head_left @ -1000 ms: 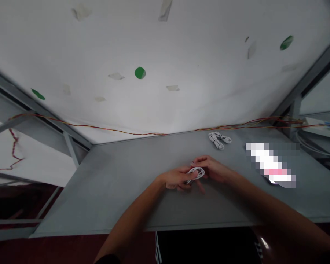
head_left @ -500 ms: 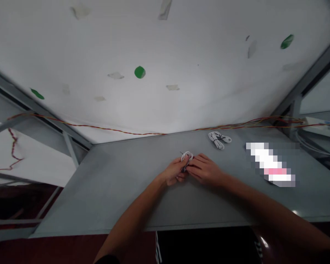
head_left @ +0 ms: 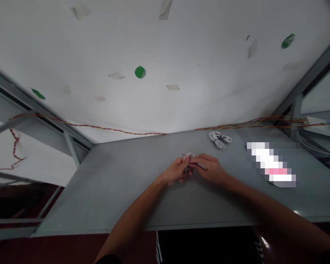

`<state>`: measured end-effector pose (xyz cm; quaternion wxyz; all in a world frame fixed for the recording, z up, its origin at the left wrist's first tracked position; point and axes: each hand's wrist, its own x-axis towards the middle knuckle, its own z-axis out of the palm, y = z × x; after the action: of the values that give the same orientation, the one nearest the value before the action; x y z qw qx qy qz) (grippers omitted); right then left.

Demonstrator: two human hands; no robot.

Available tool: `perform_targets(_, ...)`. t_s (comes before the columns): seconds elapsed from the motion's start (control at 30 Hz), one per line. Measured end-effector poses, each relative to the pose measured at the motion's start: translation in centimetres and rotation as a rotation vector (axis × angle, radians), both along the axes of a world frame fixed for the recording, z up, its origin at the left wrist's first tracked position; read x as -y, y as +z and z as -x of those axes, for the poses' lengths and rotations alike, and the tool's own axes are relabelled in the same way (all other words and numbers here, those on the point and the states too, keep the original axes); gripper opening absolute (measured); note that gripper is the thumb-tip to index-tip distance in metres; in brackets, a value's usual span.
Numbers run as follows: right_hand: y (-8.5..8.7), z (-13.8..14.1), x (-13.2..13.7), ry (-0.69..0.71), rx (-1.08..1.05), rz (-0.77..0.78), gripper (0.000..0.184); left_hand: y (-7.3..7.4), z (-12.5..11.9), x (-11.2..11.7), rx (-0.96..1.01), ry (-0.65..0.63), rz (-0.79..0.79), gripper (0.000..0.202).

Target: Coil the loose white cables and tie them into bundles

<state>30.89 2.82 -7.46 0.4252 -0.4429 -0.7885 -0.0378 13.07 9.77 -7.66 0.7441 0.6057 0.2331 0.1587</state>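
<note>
- Left grip (head_left: 176, 171): fingers curled and pressed together around the near part of the bundle, pinching it from the left.
- Right grip (head_left: 209, 169): fingers extended leftward, fingertips closed against the bundle from the right; the two grips meet at it.
- White cable bundle (head_left: 188, 159): a small, tightly gathered coil of thin white cable, held just above the bench. Its loops show at the far end; a dark section lies lower down, partly hidden by the fingers, and a thin dark strand projects at the upper left.
- Orientation: the long axis of the bundle runs roughly front to back, with the loops directed toward the far edge. The exact tilt cannot be read.
- Grey bench (head_left: 112, 198): carries the hands near its middle, well apart from its left and front edges (head_left: 154, 225).
- Second white cable coil (head_left: 219, 140): bound with a dark tie, near the far edge, beyond the right grip and not touching it.
- Pixelated object (head_left: 272, 165): white and pink, too blurred to identify, to the right.
- Red-and-yellow twisted wire (head_left: 154, 134): runs along the far edge.
</note>
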Motion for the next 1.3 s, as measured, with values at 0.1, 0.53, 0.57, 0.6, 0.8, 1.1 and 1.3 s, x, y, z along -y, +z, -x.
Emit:
perform_targets(0.1,0.1,0.3,0.2,-0.091,-0.109,0.206,0.035,-0.6,0.1,-0.2,-0.021,-0.001,-0.148,0.068)
perform_targets(0.53,0.4,0.6,-0.2,-0.069,-0.469,0.632,0.031,-1.7,-0.2,0.0,-0.164,0.110,-0.814,0.042)
perform_targets(0.57,0.4,0.7,-0.2,-0.069,-0.491,0.663,0.033,-1.8,-0.2,0.1,-0.201,0.119,-0.810,0.044)
perform_targets(0.6,0.4,0.7,-0.2,-0.063,-0.505,0.695,0.035,-1.9,-0.3,0.3,-0.233,0.132,-0.807,0.046)
perform_targets(0.8,0.5,0.7,-0.1,-0.063,-0.510,0.607,0.026,-0.3,-0.1,0.6,-0.085,0.068,-0.748,0.034)
perform_targets(1.1,1.4,0.2,0.0,-0.144,-0.367,0.380,0.020,0.7,0.5,0.1,0.104,0.019,-0.410,0.049)
perform_targets(1.3,0.8,0.6,0.5,-0.168,-0.261,0.189,0.025,1.0,0.2,0.4,0.225,0.003,0.041,0.057)
